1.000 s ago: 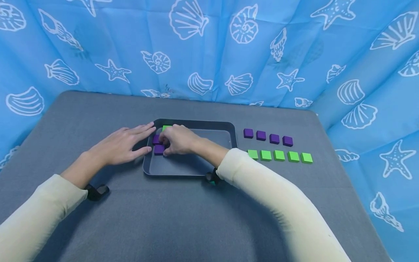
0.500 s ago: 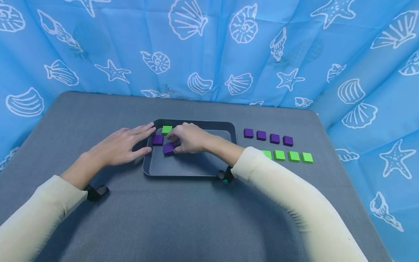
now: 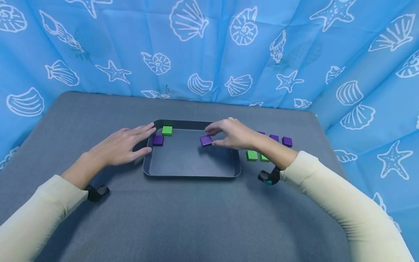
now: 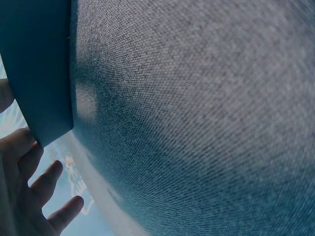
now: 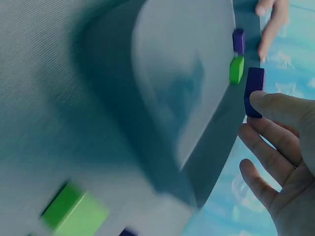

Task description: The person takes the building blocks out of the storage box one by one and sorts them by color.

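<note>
My right hand [image 3: 234, 134] pinches a purple block [image 3: 206, 141] between thumb and fingers, over the right half of a dark shallow tray [image 3: 193, 177]. In the right wrist view the thumb presses on that block [image 5: 255, 91], held above the tray. My left hand [image 3: 122, 145] lies with straight fingers at the tray's left rim; in the left wrist view its fingertips [image 4: 37, 147] are right at the tray wall [image 4: 47, 73]. Inside the tray's back left corner sit a green block [image 3: 167, 131] and another purple block [image 3: 158, 141], just beyond the left fingertips.
Right of the tray, a row of purple blocks [image 3: 287, 142] and a row of green blocks [image 3: 251, 155] stand on the grey table [image 3: 183, 218], partly hidden by my right forearm. A blue shell-print curtain [image 3: 216, 54] hangs behind the table.
My right hand has drawn the purple block out from the tray's left side and carried it rightward, now lifted above the tray floor. The left hand has stayed in place.
</note>
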Motion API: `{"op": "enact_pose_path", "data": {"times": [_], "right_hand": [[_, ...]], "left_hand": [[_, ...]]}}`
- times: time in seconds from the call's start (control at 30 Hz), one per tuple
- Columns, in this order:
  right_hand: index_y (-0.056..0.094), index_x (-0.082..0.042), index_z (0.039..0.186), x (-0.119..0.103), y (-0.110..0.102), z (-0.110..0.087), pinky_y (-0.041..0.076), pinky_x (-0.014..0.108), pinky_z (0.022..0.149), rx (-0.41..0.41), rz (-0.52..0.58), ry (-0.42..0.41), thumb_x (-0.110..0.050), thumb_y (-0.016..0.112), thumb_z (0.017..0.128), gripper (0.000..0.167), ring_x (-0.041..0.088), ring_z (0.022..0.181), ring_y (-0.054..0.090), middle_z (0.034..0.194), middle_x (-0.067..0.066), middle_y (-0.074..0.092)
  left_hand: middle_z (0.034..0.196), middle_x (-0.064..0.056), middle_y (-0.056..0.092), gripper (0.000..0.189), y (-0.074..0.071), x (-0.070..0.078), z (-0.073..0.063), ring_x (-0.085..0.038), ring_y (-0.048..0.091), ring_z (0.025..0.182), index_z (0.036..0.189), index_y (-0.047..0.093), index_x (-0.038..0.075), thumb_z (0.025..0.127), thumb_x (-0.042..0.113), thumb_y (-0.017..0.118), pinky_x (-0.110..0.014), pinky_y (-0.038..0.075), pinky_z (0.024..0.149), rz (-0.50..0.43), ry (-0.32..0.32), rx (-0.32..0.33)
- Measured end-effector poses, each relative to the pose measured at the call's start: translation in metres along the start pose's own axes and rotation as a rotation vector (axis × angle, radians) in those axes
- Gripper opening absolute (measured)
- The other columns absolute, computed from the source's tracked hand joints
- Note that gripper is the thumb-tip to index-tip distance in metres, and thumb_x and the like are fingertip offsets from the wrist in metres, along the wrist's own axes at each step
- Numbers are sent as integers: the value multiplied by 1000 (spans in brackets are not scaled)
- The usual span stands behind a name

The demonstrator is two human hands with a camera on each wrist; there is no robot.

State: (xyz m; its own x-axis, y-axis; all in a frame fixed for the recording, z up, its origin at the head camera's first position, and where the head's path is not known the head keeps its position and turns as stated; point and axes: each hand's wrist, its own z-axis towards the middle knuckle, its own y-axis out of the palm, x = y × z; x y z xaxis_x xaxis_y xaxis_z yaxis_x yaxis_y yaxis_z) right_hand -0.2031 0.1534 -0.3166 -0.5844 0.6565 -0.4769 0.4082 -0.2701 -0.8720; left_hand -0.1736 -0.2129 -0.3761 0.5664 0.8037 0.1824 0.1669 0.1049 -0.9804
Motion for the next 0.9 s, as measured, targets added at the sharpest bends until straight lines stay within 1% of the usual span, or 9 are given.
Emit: {"op": "enact_pose_path", "data": {"times": [0.13,0.3,0.33,0.43,0.5,0.63,0.73,0.83,0.9], "right_hand": [[62,-4,133,18,-10,-24,49,44,100,45,-2,66,-14,74,90,45,25,121,62,125,9,69],[61,-2,134,41,-22,-51,49,47,100,113,8,102,-10,73,90,46,27,119,63,127,12,67],[60,-1,133,46,-23,-56,47,49,102,126,5,110,-9,73,90,46,28,119,63,127,13,67],[60,0,133,61,-27,-73,50,51,97,152,5,141,-8,73,90,45,31,117,64,126,15,67],[60,1,133,70,-30,-84,49,53,97,166,8,154,-8,73,91,45,33,116,64,126,17,66],[60,2,132,89,-38,-111,48,56,96,232,15,188,-7,72,91,44,36,115,63,125,19,66],[61,1,131,102,-42,-130,49,57,93,290,12,232,-5,72,90,42,37,113,64,124,20,67],[62,2,129,114,-43,-147,51,56,90,328,7,268,-3,72,90,41,38,111,65,122,20,68],[63,2,128,121,-42,-156,52,53,88,350,1,285,-3,72,90,40,38,109,66,121,20,68]], "left_hand": [[162,-15,25,71,0,1,1,-40,36,142,158,29,10,102,50,48,-67,30,109,3,-5,3],[162,-16,25,71,-2,4,-1,-40,37,142,157,30,9,101,48,49,-67,30,109,9,-8,7],[162,-16,25,71,-2,4,-2,-40,37,141,157,30,9,101,48,49,-67,30,109,10,-7,9],[162,-16,25,71,-1,4,-2,-40,38,141,157,31,8,101,48,50,-66,31,109,11,-5,13],[162,-16,26,71,0,3,-2,-40,38,141,157,31,8,101,48,50,-66,31,108,12,-5,14],[162,-16,25,71,0,3,-1,-41,37,141,157,30,9,101,49,49,-67,30,108,10,-6,10],[162,-15,25,71,0,3,0,-41,37,141,157,30,9,101,49,49,-67,30,108,10,-2,9],[162,-15,26,71,0,3,-1,-40,38,141,157,30,9,101,49,48,-67,30,108,14,1,13],[162,-15,26,70,1,3,-2,-40,38,141,157,31,9,102,49,48,-66,31,108,15,4,17]]}}
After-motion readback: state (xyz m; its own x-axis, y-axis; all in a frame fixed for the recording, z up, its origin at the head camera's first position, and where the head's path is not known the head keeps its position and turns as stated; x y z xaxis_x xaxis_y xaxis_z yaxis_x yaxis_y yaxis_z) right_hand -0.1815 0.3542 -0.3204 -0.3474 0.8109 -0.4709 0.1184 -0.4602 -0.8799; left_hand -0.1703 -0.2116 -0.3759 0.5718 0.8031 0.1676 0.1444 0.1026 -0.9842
